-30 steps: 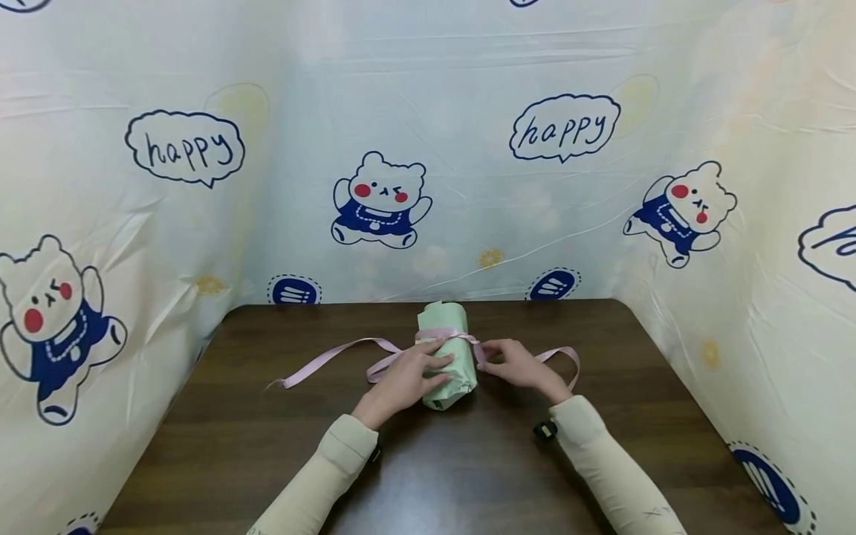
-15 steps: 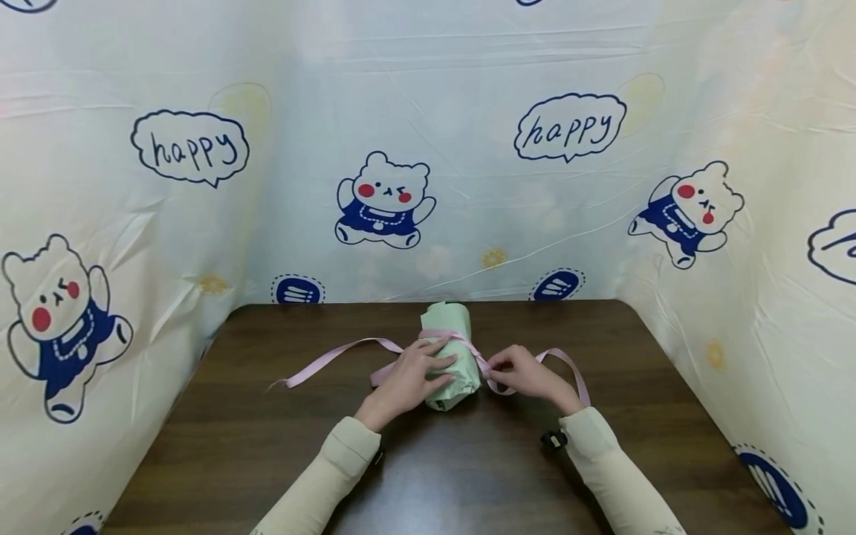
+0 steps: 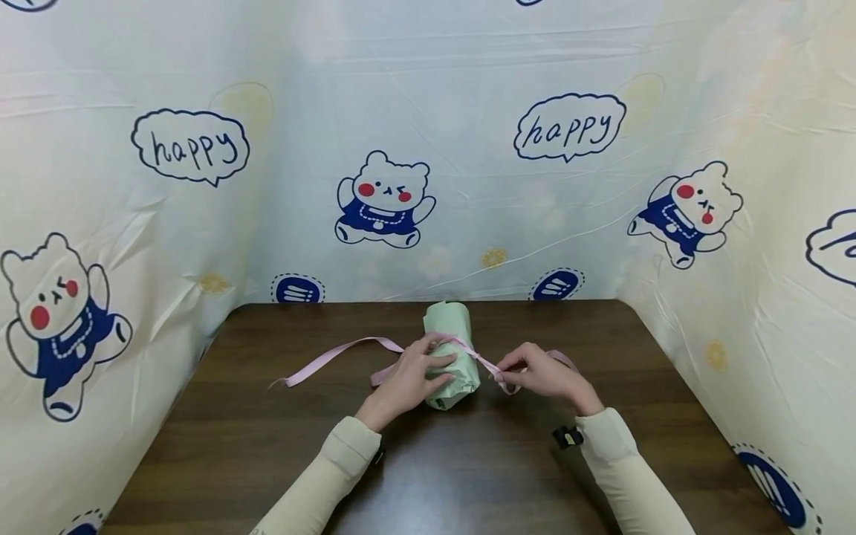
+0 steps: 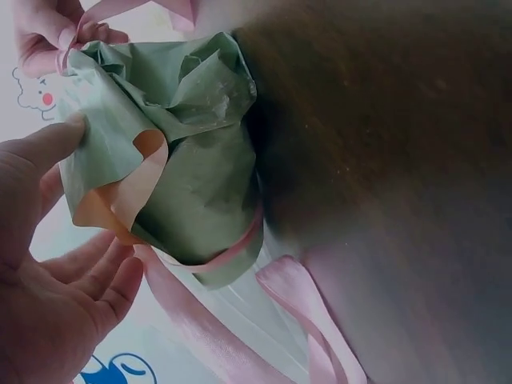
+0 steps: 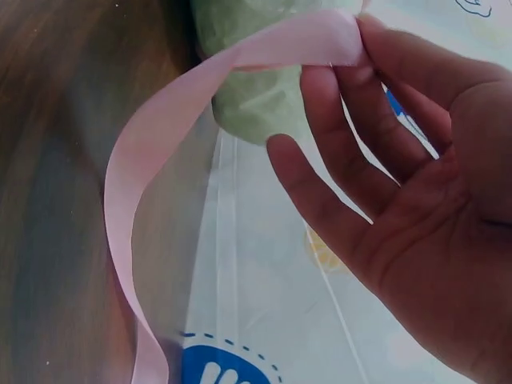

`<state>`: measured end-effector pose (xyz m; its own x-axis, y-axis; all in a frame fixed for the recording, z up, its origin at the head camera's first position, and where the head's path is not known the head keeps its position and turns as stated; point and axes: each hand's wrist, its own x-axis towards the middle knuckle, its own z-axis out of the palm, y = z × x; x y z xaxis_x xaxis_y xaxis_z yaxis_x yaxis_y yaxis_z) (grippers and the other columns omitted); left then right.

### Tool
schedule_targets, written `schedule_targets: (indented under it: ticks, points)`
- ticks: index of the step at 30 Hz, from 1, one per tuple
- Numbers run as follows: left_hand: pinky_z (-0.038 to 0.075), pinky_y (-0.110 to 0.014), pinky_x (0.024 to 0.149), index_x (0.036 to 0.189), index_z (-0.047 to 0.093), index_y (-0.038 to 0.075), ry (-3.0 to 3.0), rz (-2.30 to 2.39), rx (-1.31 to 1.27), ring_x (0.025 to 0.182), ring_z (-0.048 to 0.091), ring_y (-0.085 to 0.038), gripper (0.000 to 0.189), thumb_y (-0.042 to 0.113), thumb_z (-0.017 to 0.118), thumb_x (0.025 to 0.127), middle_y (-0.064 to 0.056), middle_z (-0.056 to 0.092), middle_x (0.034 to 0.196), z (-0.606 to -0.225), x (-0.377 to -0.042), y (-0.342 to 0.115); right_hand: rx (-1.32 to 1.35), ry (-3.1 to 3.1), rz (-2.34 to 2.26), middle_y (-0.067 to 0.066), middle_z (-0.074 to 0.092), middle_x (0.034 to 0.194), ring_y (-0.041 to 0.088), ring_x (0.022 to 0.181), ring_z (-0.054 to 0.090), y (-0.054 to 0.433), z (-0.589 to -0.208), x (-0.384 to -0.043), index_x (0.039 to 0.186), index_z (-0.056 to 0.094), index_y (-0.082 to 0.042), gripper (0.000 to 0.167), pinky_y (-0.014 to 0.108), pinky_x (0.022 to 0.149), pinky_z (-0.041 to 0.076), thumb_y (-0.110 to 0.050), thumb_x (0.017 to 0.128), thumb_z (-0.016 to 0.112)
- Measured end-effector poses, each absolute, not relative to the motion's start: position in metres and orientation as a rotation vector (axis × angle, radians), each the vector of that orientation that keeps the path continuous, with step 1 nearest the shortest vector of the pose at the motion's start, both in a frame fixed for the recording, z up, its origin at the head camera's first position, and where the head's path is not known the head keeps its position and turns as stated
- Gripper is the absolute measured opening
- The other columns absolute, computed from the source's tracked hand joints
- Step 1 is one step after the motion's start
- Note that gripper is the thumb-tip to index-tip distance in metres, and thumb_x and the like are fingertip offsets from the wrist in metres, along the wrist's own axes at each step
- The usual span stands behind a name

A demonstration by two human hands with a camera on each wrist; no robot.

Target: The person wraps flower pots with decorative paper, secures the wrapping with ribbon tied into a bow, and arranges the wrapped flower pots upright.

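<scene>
A pale green paper-wrapped package (image 3: 446, 318) lies lengthwise on the table, with a pink ribbon (image 3: 483, 362) running across it. My left hand (image 3: 409, 377) rests on the package from the left, its fingers stretched over the paper. Seen from the left wrist, the thumb (image 4: 48, 148) touches the creased wrapping (image 4: 204, 184). To the right of the package, my right hand (image 3: 545, 373) pinches the ribbon between thumb and forefinger and holds it taut. The right wrist view shows the ribbon (image 5: 152, 136) hanging from that pinch, the other fingers loosely spread.
One ribbon tail (image 3: 328, 358) trails leftward over the dark wooden table (image 3: 267, 446). A printed curtain (image 3: 468, 111) with bears and "happy" bubbles stands behind the table and along both sides. A small black device (image 3: 567, 437) sits at the right wrist.
My right hand has moved rightward, away from the package, drawing the ribbon out into a tight diagonal line. The left hand stays on the package.
</scene>
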<state>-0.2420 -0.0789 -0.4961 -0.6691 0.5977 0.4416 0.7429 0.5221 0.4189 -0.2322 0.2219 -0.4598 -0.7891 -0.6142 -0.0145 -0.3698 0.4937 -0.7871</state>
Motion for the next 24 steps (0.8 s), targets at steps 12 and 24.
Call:
schedule_targets:
  ticks: [12, 24]
  points:
    - [0.048, -0.048, 0.105, 0.129, 0.071, 0.006, -2.469, -0.771, -1.187, 0.124, 0.063, -0.032, 0.03, 0.017, 0.062, 0.103, -0.014, 0.068, 0.132, -0.493, -0.245, -0.09, -0.741, 2.759, -1.458, 0.009, 0.071, 0.08, 0.034, 0.07, 0.065, 0.221, -0.455, -0.246, 0.098, 0.078, -0.01, 0.019, 0.031, 0.063, 0.055, -0.02, 0.103, 0.062]
    - [0.044, -0.02, 0.059, 0.112, 0.078, 0.01, -2.483, -0.896, -1.0, 0.064, 0.056, -0.004, 0.021, 0.002, 0.072, 0.094, -0.004, 0.075, 0.088, -0.496, -0.247, -0.091, -0.732, 2.815, -1.601, 0.012, 0.073, 0.083, 0.041, 0.074, 0.066, 0.208, -0.453, -0.259, 0.102, 0.078, -0.007, 0.019, 0.027, 0.065, 0.054, -0.018, 0.103, 0.063]
